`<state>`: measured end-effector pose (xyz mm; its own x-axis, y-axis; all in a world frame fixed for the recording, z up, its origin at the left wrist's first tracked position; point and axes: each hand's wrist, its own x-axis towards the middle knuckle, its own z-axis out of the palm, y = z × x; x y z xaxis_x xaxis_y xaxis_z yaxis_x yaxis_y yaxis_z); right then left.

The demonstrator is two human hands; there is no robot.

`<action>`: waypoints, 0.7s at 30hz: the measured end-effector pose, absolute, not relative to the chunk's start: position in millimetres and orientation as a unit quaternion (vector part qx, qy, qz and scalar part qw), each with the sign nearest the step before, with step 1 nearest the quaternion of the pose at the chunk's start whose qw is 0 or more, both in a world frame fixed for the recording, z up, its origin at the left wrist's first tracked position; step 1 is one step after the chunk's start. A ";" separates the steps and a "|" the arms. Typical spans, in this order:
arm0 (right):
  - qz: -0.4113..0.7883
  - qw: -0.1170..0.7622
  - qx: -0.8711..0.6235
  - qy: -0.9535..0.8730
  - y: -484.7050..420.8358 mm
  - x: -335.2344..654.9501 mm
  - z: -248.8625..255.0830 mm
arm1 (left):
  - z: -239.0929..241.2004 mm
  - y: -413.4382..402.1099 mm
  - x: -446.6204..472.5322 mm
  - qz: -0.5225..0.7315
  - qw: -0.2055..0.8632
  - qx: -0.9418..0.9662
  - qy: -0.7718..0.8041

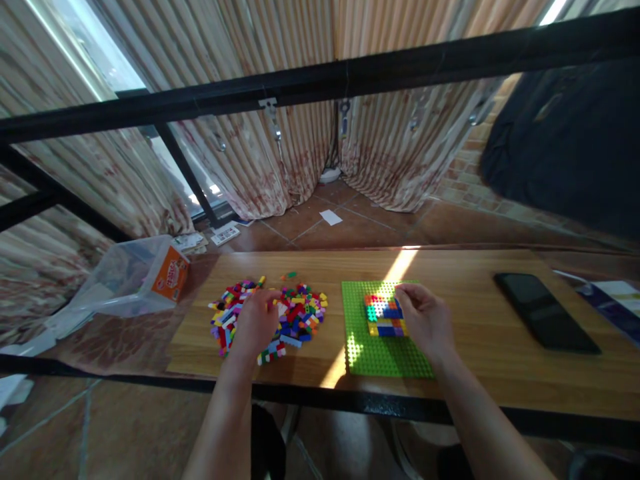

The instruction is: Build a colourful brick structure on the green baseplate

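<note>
Wood makes up one big tabletop. One clear plastic box sits just past its left edge. One flat green plate lies in the middle, and its near side comes close to the front edge. One heap of little bricks in many colours lies just left of the plate, with a thin strip of bare wood between them. One black phone lies to the right, well apart from the plate, with lots of bare wood between them. One small patch of built bricks sits on the far half of the plate.

Two hands are out. The left hand rests on the heap, its grip curled down into the bricks. I cannot tell if it holds one. The right hand touches the right side of the patch with bent fingers. I cannot tell if that grip holds a brick.
</note>
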<state>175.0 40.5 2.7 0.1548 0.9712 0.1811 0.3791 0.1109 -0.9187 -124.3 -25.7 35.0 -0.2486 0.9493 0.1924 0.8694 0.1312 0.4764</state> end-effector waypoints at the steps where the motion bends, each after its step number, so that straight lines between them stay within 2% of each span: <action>1: 0.303 0.476 -0.591 -0.576 40.2 174.0 2.9 | 37.0 -27.5 -127.2 0.259 0.080 0.604 0.750; 10: 0.231 0.418 -0.593 -0.648 37.6 165.7 1.8 | 38.1 -35.2 -145.3 0.241 0.102 0.611 0.748; 21: 0.210 0.410 -0.587 -0.666 36.7 160.4 -2.3 | 45.1 -56.9 -186.3 0.250 0.120 0.513 0.813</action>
<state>160.4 36.7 -2.3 0.0255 0.9536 0.2999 0.6089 0.2231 -0.7612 -186.3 -56.9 45.1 -0.4457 0.8931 0.0610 0.7734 0.3499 0.5287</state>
